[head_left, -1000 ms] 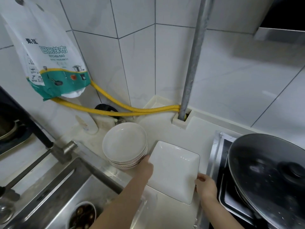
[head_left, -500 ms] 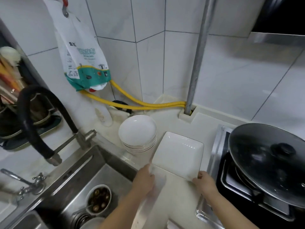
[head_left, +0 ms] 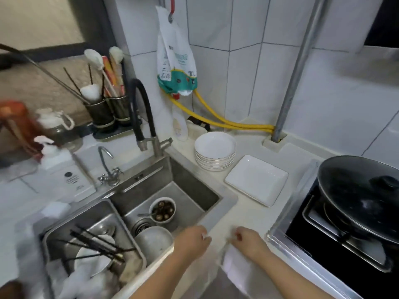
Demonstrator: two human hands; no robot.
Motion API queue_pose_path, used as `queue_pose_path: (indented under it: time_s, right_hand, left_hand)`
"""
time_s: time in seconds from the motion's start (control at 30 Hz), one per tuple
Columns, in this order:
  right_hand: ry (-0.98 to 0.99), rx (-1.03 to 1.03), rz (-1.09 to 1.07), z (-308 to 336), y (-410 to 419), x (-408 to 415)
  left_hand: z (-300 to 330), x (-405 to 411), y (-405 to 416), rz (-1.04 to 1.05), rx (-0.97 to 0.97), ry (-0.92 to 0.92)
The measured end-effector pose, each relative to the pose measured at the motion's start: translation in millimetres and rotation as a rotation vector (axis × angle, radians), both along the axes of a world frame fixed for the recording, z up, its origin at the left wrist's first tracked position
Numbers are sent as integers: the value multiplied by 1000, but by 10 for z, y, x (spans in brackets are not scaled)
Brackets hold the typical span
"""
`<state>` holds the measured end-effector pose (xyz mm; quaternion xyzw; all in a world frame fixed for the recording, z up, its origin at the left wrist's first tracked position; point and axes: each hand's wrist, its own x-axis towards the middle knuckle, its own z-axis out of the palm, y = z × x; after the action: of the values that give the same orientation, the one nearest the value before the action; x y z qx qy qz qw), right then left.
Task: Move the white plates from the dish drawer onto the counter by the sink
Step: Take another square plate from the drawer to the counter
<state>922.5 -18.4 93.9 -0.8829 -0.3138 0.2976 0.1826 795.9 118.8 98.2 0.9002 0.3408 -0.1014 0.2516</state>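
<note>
1. Your left hand [head_left: 193, 239] is low over the front edge of the pale counter [head_left: 248, 214], right by the corner of the steel sink [head_left: 194, 188]. Its fingers are curled in loosely and hold nothing.
2. Your right hand [head_left: 248, 239] is just beside it, a bit to the right. Its fingers are bent down near a blurry white cloth [head_left: 234, 266] at the counter's edge. I cannot tell if they pinch the cloth or only touch it.
3. The flat white square plate [head_left: 257, 179] lies on the counter between the sink and the black stove [head_left: 336, 240]. Both of your hands are well apart from it.
4. The stack of round white plates [head_left: 214, 151] sits just behind the square plate, close to the wall. The two are very near, but I cannot tell if they touch.
5. A big dark wok [head_left: 360, 195] sits on the stove to the right.
6. Down in the sink, a small white bowl of brown food [head_left: 162, 209] sits by the drain.
7. A tall black bendy faucet [head_left: 140, 117] stands at the back of the sink.
8. Two yellow hoses [head_left: 218, 121] run along the tiled wall behind the round plates.
</note>
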Motion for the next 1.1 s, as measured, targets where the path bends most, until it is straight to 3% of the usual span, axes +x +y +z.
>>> queue_pose_path:
  time_s: [0.3,0.53,0.87,1.1]
  right_hand:
    - [-28,-52,324,176,-437,-643]
    - [44,-100,488,-40,-812,-1254]
    - [27,-194,994,-265,-883,-2750]
    - [78,-188,1104,-391,-908,-3933]
  left_hand:
    - [-51,-887,-836,290,21,14]
    - [-189,-1737,-1615,495,-34,91]
    - [-221,-3547,-2519,949,-85,172]
    - [-320,-4628,-2834,1133,-188,185]
